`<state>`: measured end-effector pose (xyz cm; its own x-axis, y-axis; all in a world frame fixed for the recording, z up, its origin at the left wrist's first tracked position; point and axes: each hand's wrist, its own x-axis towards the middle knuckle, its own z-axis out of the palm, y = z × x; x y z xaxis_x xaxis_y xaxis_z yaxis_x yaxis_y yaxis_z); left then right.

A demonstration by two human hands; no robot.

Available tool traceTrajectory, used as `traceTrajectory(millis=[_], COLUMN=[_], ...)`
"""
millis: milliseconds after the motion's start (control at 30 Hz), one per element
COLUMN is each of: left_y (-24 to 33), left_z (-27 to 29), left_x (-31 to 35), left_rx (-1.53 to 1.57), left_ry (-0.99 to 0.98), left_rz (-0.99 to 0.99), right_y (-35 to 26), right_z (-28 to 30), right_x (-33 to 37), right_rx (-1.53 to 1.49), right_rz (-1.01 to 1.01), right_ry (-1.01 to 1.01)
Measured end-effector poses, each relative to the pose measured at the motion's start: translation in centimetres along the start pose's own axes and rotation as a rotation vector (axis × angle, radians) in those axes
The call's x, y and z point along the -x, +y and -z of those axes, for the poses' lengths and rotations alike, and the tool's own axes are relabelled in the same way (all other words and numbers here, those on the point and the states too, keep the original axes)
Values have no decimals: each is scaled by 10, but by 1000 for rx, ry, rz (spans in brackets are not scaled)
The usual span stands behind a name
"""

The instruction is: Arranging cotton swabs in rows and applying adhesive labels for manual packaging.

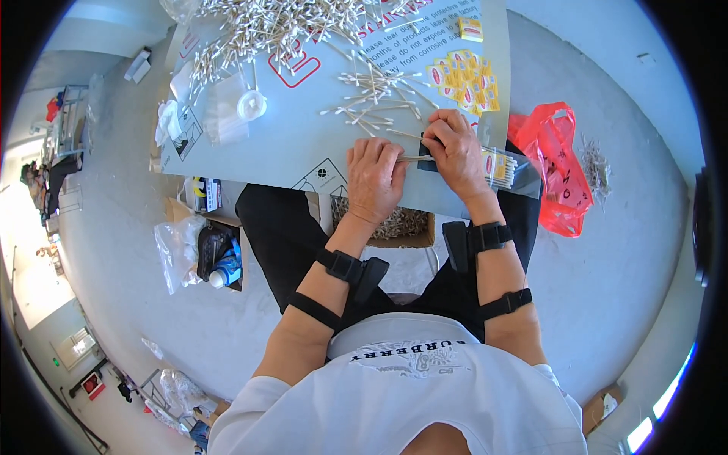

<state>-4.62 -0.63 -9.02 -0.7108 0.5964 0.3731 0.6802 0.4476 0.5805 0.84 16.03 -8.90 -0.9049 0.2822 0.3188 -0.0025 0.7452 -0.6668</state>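
Near the table's front edge, my left hand [373, 178] is closed around a small bundle of cotton swabs [414, 158], whose sticks reach across toward the other hand. My right hand [457, 152] is pinched at the right end of these sticks, and one more swab [403, 133] points left from its fingertips. Partly under the right fingers lies a small black piece [427, 163]; its kind cannot be made out. Beside the right wrist is a clear bag [523, 180] with swabs and a yellow card. Just beyond my hands, loose swabs [371, 95] lie scattered.
A large heap of swabs [280, 30] covers the table's far side. Yellow cards [466, 80] lie far right, and clear plastic bags [227, 114] with a round white piece lie left. A red bag [557, 167] is right of the table; a box [406, 233] sits below it.
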Motion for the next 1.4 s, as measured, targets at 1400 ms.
traceTrajectory(millis=[1400], left_y=[2], left_z=[4], left_x=[0], left_rx=[23], left_ry=[69], left_rz=[-7], right_y=[-24], right_z=[-2], right_x=[16], right_rx=[-56], right_rz=[-70], right_ry=[-6])
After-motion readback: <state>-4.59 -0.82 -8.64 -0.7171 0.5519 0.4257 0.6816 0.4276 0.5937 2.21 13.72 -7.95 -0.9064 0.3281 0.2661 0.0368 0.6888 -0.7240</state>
